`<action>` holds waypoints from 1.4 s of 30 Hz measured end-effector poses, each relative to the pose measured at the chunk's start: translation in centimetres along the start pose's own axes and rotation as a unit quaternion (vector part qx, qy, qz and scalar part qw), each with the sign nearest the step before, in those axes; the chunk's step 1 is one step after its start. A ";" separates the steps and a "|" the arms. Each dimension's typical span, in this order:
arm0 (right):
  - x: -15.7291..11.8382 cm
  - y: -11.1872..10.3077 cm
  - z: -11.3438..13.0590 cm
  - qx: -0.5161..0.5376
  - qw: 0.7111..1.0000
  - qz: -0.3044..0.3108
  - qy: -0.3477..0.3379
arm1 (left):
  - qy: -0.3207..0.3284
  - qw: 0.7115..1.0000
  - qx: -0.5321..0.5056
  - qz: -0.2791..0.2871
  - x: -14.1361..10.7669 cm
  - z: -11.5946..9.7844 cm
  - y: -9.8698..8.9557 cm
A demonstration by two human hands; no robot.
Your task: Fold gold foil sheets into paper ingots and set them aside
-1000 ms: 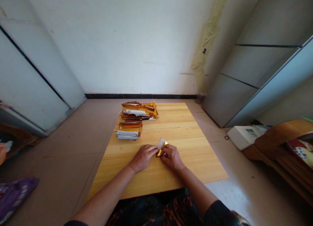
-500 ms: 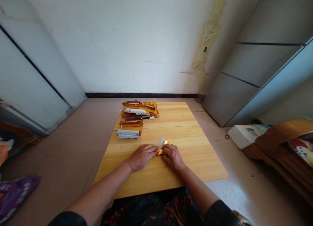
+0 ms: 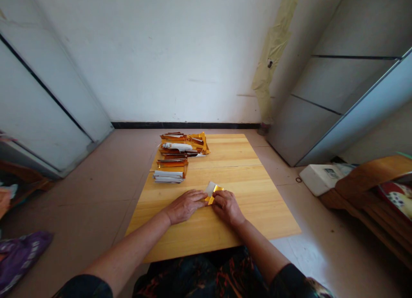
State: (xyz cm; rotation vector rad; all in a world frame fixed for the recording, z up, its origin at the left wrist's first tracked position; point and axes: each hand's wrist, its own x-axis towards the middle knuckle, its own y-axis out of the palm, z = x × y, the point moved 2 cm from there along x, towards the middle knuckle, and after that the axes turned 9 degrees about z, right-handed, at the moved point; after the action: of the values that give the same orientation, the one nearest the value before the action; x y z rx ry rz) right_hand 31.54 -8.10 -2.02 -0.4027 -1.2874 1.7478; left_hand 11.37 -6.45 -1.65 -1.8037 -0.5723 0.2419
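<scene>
A small sheet of foil paper point(image 3: 210, 189), white on one face and shiny gold on the other, lies partly folded on the wooden table. A gold strip of it is turned over the white side. At its left edge, my left hand point(image 3: 186, 206) holds the paper down between fingertips and thumb. Curled fingers of my right hand point(image 3: 228, 207) pinch the fold on the right side and cover part of the gold. Beyond my hands, at the table's far left, are a white bundle of paper point(image 3: 168, 177) and stacks of gold foil paper point(image 3: 174, 162).
More gold foil bundles point(image 3: 198, 142) lie at the far edge of the wooden table point(image 3: 254, 203). A white box point(image 3: 318, 180) and wooden furniture point(image 3: 367, 190) stand at right, below a grey cabinet point(image 3: 334, 83). A purple bag point(image 3: 22, 257) is on the floor at left.
The gold strip now lies flatter and shows more between my hands. My left hand has shifted very slightly left; the stacks have not moved.
</scene>
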 end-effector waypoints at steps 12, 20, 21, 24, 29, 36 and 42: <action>-0.1 0.1 -0.1 0.020 1.000 0.000 -0.006 | -0.009 0.999 0.015 0.047 0.1 0.0 -0.7; 0.4 0.9 -0.2 0.029 0.998 -0.051 0.039 | -0.080 0.996 -0.022 0.042 0.1 -0.6 0.1; 0.5 1.0 -0.1 0.031 0.997 -0.050 0.046 | -0.089 0.995 -0.030 0.037 0.0 -0.6 0.3; 0.7 1.0 0.0 0.036 0.997 -0.040 0.060 | -0.108 0.992 -0.054 0.024 -0.2 -0.5 0.7; 1.0 0.7 0.0 0.022 0.998 -0.019 0.059 | -0.115 0.992 -0.047 0.017 -0.2 -0.9 0.6; 1.2 0.2 -0.4 0.018 0.998 0.018 0.049 | -0.093 0.996 -0.006 -0.006 -0.3 -1.2 0.9; 1.9 0.0 0.0 -0.050 0.994 0.069 0.061 | -0.090 0.996 0.019 -0.011 0.0 -1.4 0.8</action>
State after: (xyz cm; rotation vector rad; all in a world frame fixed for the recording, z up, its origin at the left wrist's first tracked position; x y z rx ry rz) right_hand 30.48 -6.54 -1.54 -0.6613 -1.2883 1.7477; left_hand 12.17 -7.80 -1.99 -1.7494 -0.7100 0.4012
